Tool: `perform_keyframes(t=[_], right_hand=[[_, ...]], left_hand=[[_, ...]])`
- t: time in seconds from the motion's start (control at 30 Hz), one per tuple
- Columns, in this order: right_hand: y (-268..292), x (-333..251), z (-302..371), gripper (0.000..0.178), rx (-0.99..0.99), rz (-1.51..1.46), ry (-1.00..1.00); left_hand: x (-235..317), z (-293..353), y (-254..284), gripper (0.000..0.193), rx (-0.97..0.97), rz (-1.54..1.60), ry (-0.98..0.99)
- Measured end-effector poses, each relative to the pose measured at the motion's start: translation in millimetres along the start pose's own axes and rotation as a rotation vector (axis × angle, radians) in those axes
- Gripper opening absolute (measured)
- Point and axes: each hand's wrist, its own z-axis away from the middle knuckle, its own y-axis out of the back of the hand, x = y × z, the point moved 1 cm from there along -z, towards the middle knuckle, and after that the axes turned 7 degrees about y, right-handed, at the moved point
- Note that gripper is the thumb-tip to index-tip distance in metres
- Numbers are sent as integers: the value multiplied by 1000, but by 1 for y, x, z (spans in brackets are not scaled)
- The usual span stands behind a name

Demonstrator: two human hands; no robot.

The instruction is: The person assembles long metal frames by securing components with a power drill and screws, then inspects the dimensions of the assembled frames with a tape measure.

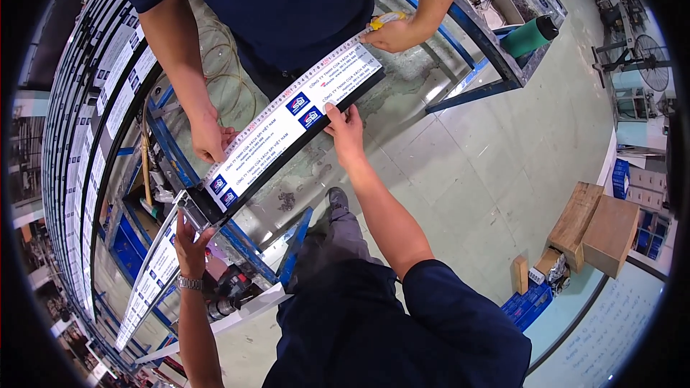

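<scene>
Nearest the camera, the person's right hand [345, 133] reaches up to the middle of the frame, flat with its fingers [336, 116] spread open and pressed on the lower edge of a long white strip [287, 126] with a dark backing. The left hand [190, 241], a watch on its wrist, comes up at the lower left and has its fingers curled around the strip's lower left end, where a metal clamp [188, 208] sits.

Long and narrow, the strip lies with its long axis on a diagonal, from the lower left near the clamp up to the upper right at the top centre of the frame. A ruler scale runs along its upper edge and blue square marks sit near the middle and near the lower end.

Across from the person, a co-worker in a dark shirt steadies the same strip: one hand [208, 140] rests on its upper edge at centre left, the other hand [392, 32] holds a yellow tape measure [387, 19] at the strip's upper right end.

A grey tray [512, 1] at the upper right of the frame holds small loose parts, too small to tell apart. Just beside it, a green bottle [530, 34] with a black cap lies on the blue bench [478, 32]. Two cardboard boxes [596, 233] stand closed on the floor [467, 165] at the right.
</scene>
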Motion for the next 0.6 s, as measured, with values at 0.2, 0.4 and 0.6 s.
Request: perform_keyframes(t=[0.2, 0.4, 0.6], right_hand=[[2, -3, -1, 52, 4, 22, 16], [7, 15, -7, 58, -22, 233, -49], [35, 7, -20, 86, 33, 176, -40]], left_hand=[[1, -2, -4, 92, -20, 49, -19], [-30, 9, 5, 91, -139, 980, 258], [40, 1, -3, 102, 72, 126, 139]])
